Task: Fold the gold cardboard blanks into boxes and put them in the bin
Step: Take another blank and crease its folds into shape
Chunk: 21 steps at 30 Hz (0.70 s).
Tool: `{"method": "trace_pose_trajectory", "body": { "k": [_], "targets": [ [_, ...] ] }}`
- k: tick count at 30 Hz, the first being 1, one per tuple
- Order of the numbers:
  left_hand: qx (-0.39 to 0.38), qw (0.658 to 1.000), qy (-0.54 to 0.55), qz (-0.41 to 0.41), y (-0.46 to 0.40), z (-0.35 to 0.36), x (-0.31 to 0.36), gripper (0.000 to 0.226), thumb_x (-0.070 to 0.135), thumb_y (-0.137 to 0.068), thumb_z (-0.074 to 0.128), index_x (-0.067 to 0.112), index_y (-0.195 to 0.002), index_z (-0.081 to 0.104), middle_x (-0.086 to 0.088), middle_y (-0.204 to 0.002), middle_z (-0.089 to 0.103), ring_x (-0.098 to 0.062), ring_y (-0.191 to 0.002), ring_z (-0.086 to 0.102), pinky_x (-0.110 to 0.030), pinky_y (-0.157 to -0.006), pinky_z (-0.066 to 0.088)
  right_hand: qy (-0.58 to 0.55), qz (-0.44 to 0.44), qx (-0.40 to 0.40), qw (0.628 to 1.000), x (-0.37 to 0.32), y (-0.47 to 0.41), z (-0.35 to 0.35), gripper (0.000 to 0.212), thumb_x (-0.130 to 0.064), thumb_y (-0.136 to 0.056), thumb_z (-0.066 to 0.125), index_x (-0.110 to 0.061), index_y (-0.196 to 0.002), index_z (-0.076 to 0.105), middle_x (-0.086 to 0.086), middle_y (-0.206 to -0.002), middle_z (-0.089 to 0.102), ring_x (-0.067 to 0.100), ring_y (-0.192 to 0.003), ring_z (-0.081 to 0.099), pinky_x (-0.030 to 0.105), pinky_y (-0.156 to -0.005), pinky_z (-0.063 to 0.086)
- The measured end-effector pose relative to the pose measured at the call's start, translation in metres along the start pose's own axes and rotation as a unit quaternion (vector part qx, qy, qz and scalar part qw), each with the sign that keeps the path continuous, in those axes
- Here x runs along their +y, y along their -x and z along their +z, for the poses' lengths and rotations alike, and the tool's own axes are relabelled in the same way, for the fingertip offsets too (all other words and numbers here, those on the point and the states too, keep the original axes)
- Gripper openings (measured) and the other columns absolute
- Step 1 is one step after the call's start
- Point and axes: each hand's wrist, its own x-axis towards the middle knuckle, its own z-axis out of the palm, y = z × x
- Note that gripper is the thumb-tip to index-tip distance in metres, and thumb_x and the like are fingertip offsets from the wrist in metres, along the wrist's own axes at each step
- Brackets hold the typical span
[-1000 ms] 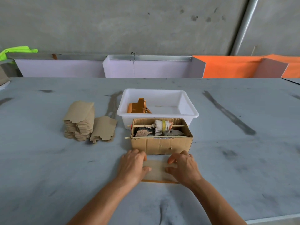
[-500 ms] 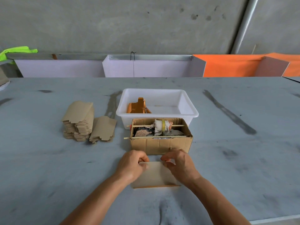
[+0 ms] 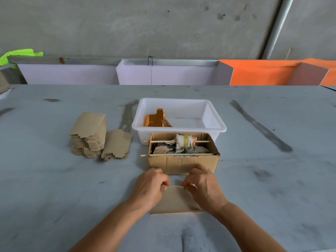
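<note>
Stack of flat blanks (image 3: pixel 89 135) sits at 10 o'clock, untouched. Left hand (image 3: pixel 151 186) and right hand (image 3: pixel 203 186) now pinch the far edge of one blank (image 3: pixel 174 200), lifted since a second ago, so folding's just starting. White bin (image 3: pixel 214 113) at 12 holds one gold box (image 3: pixel 156 118).

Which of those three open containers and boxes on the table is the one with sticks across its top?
The brown cardboard box, nearest the hands: two thin sticks span it. The white bin behind has none.
</note>
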Motion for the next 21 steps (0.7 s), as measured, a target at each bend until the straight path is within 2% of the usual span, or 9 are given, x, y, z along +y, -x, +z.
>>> {"method": "trace_pose_trajectory", "body": {
  "k": [2, 5, 7, 10, 12, 16, 17, 20, 21],
  "targets": [
    [0.001, 0.998, -0.050, 0.046, 0.003, -0.006, 0.004, 0.015, 0.012, -0.087, 0.061, 0.020, -0.092, 0.073, 0.003, -0.092, 0.062, -0.014, -0.094, 0.054, -0.023, -0.074, 0.040, 0.042, -0.054, 0.038, 0.997, -0.001, 0.001, -0.001, 0.023, 0.000, -0.058, 0.084, -0.017, -0.057, 0.069, -0.002, -0.060, 0.060, 0.024, -0.071, 0.062, 0.033, -0.053, 0.049],
    [0.035, 0.981, -0.121, 0.145, 0.008, -0.012, 0.011, 0.017, 0.003, -0.057, 0.073, 0.019, -0.057, 0.067, 0.003, -0.060, 0.055, -0.015, -0.062, 0.058, -0.022, -0.047, 0.041, 0.112, -0.115, 0.024, 0.987, -0.005, 0.000, -0.006, 0.023, -0.002, -0.054, 0.078, -0.020, -0.053, 0.065, -0.005, -0.057, 0.054, 0.019, -0.061, 0.057, 0.025, -0.053, 0.045],
    [0.032, 0.966, -0.177, 0.184, 0.012, -0.017, 0.019, 0.011, 0.012, -0.050, 0.068, 0.018, -0.047, 0.060, 0.003, -0.053, 0.051, -0.015, -0.054, 0.056, -0.020, -0.043, 0.039, 0.157, -0.141, 0.004, 0.978, -0.007, 0.002, -0.010, 0.017, -0.008, -0.055, 0.072, -0.023, -0.052, 0.064, -0.006, -0.057, 0.053, 0.016, -0.060, 0.055, 0.022, -0.055, 0.042],
    [0.003, 0.945, -0.251, 0.211, 0.019, -0.017, 0.025, 0.008, 0.017, -0.048, 0.065, 0.018, -0.043, 0.058, 0.004, -0.051, 0.051, -0.014, -0.053, 0.056, -0.019, -0.043, 0.038, 0.193, -0.148, -0.017, 0.970, -0.008, 0.007, -0.011, 0.017, -0.017, -0.058, 0.080, -0.026, -0.054, 0.066, -0.009, -0.058, 0.053, 0.014, -0.063, 0.055, 0.022, -0.057, 0.042],
    [0.004, 0.941, -0.276, 0.196, 0.022, -0.014, 0.027, 0.007, 0.015, -0.047, 0.062, 0.018, -0.042, 0.058, 0.005, -0.051, 0.050, -0.014, -0.052, 0.056, -0.018, -0.043, 0.039, 0.195, -0.130, -0.017, 0.972, -0.008, 0.012, -0.010, 0.019, -0.017, -0.056, 0.083, -0.028, -0.056, 0.068, -0.009, -0.061, 0.055, 0.013, -0.065, 0.056, 0.024, -0.058, 0.044],
    [0.038, 0.952, -0.268, 0.145, 0.027, 0.002, 0.031, 0.028, 0.008, -0.061, 0.040, 0.020, -0.047, 0.061, 0.003, -0.052, 0.050, -0.015, -0.049, 0.054, -0.019, -0.044, 0.040, 0.171, -0.095, 0.003, 0.981, -0.008, 0.020, -0.007, 0.019, -0.010, -0.056, 0.076, -0.027, -0.061, 0.069, -0.006, -0.062, 0.055, 0.015, -0.065, 0.056, 0.027, -0.058, 0.047],
    [0.039, 0.952, -0.272, 0.134, 0.028, 0.004, 0.032, 0.028, 0.010, -0.062, 0.041, 0.021, -0.051, 0.064, 0.003, -0.054, 0.051, -0.016, -0.050, 0.055, -0.021, -0.045, 0.040, 0.168, -0.093, 0.009, 0.981, -0.010, 0.021, -0.007, 0.019, -0.009, -0.057, 0.072, -0.027, -0.063, 0.070, -0.006, -0.061, 0.055, 0.016, -0.064, 0.056, 0.027, -0.058, 0.047],
    [0.041, 0.950, -0.278, 0.138, 0.028, 0.008, 0.033, 0.004, 0.018, -0.059, 0.068, 0.020, -0.060, 0.071, 0.003, -0.058, 0.052, -0.016, -0.054, 0.055, -0.024, -0.046, 0.039, 0.153, -0.096, 0.029, 0.983, -0.013, 0.023, -0.007, 0.031, -0.007, -0.066, 0.049, -0.029, -0.072, 0.071, -0.006, -0.060, 0.053, 0.016, -0.063, 0.055, 0.027, -0.058, 0.047],
    [0.034, 0.952, -0.276, 0.131, 0.029, 0.009, 0.033, 0.005, 0.020, -0.057, 0.075, 0.020, -0.061, 0.072, 0.003, -0.059, 0.052, -0.015, -0.055, 0.055, -0.024, -0.046, 0.039, 0.152, -0.098, 0.029, 0.983, -0.014, 0.022, -0.008, 0.032, -0.007, -0.066, 0.048, -0.029, -0.073, 0.070, -0.006, -0.060, 0.053, 0.016, -0.062, 0.055, 0.027, -0.058, 0.047]
  ]
}}
